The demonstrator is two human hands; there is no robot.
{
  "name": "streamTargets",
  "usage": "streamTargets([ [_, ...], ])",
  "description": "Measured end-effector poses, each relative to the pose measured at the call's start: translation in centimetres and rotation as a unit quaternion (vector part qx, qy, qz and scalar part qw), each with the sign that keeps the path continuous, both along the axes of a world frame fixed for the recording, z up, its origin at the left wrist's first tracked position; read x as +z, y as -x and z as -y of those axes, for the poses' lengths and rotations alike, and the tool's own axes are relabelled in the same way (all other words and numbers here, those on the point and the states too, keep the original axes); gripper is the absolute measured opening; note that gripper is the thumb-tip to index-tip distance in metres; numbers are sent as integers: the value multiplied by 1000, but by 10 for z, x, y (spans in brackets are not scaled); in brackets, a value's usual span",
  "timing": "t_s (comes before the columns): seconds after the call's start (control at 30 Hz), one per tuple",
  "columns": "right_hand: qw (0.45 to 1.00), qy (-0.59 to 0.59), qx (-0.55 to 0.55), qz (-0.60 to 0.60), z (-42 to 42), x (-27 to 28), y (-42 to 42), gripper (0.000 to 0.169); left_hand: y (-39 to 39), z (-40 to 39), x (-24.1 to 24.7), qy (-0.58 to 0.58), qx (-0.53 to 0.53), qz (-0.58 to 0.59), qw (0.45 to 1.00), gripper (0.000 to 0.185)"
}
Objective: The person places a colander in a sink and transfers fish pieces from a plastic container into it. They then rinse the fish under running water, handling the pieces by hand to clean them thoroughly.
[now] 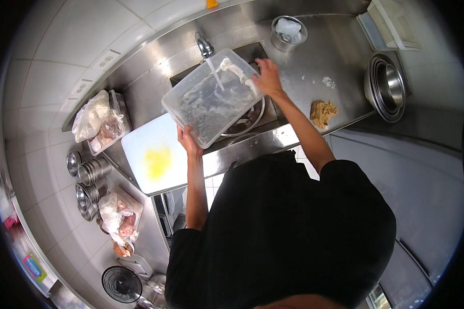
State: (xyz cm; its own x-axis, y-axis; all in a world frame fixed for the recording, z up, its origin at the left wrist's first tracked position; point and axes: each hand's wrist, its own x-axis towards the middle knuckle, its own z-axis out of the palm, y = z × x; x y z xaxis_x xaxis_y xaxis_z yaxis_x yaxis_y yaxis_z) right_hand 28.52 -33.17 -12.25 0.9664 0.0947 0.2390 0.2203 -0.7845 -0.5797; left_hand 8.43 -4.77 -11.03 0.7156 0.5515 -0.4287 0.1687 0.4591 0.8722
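Observation:
Between my two hands a translucent plastic container (pixel 201 104) is held tilted over the steel sink (pixel 261 50). Water runs from the chrome faucet (pixel 204 45) into it, and white foamy residue clings along its far right side. My left hand (pixel 189 141) grips the near left corner. At the right end, my right hand (pixel 268 77) is on the rim with its fingers spread over the edge. Beneath the container, the rim of a round metal bowl (pixel 262 114) shows in the sink, its contents mostly hidden.
Left of the sink lies a white cutting board (pixel 135 145) with a yellow stain. Bagged food fills a plastic bin (pixel 118 133) behind it. To the right are crumpled brown paper (pixel 323 114), nested steel bowls (pixel 371 90) and a steel pot (pixel 286 44).

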Motion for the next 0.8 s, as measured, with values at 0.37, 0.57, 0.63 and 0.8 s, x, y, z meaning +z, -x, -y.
streamTargets([
  [0.37, 923, -305, 13, -234, 106, 46, 6, 20, -81, 20, -62, 131, -171, 74, 974, 49],
  [0.57, 835, -462, -18, -299, 136, 17, 33, 12, -102, 0, -60, -100, -242, 43, 964, 19],
  [0.63, 825, -466, -49, -316, 120, 7, 41, 11, -92, -14, -56, -109, -193, 105, 969, 24],
  [0.8, 841, -397, -44, -365, 81, -22, 39, 16, -56, -30, 12, 86, -151, 48, 984, 36],
])
